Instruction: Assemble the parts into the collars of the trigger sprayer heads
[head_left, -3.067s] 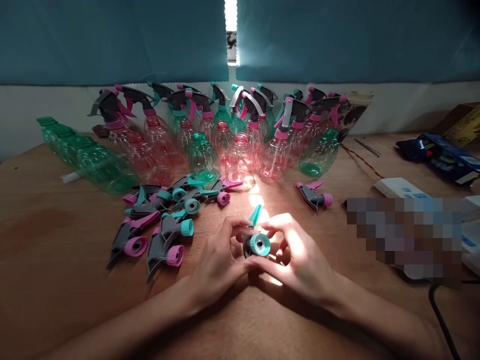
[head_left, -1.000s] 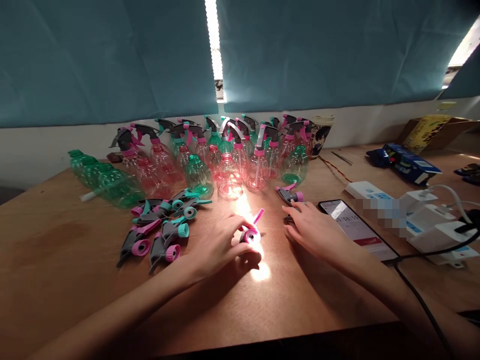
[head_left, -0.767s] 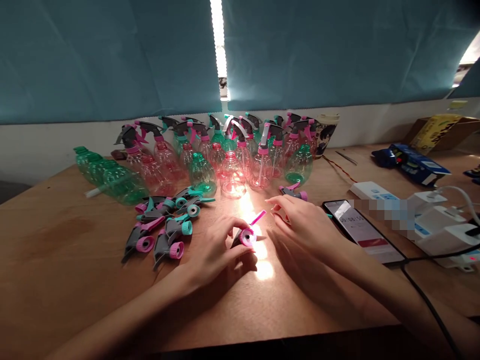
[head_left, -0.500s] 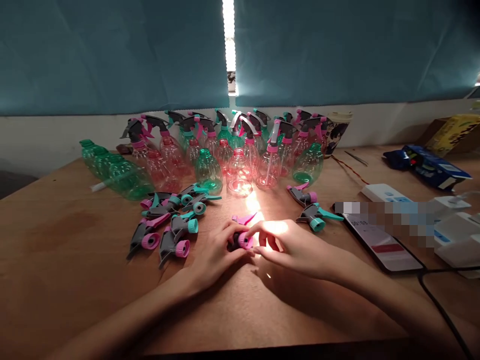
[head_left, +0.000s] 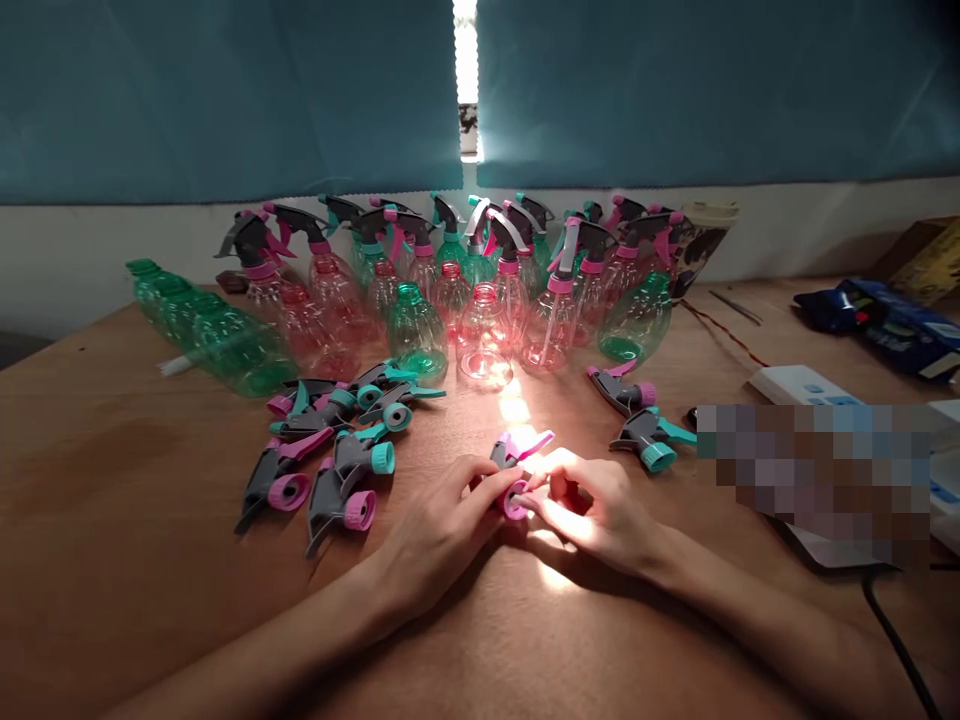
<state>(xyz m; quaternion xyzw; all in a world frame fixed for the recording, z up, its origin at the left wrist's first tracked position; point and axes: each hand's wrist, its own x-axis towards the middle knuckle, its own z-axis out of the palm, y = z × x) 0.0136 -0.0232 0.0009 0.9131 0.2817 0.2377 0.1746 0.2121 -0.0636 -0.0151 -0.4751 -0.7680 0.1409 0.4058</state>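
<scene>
My left hand grips a grey and pink spray head low over the wooden table, its pink collar turned toward me. On the collar's right side is my right hand, thumb and forefinger pinched at the opening; whatever sits between those fingertips is too small to make out. Left of my hands lie several loose spray heads with pink or teal collars. To the right are a pink spray head and a teal one.
Behind my hands stand several red and green clear bottles, some topped with spray heads. Green bottles lean at the left. A patterned cup, a blue packet, a white power strip and a partly blurred phone are at the right.
The view has shifted slightly. The spray head's pink collar now faces me more, and my right fingertips have come together at its opening.
</scene>
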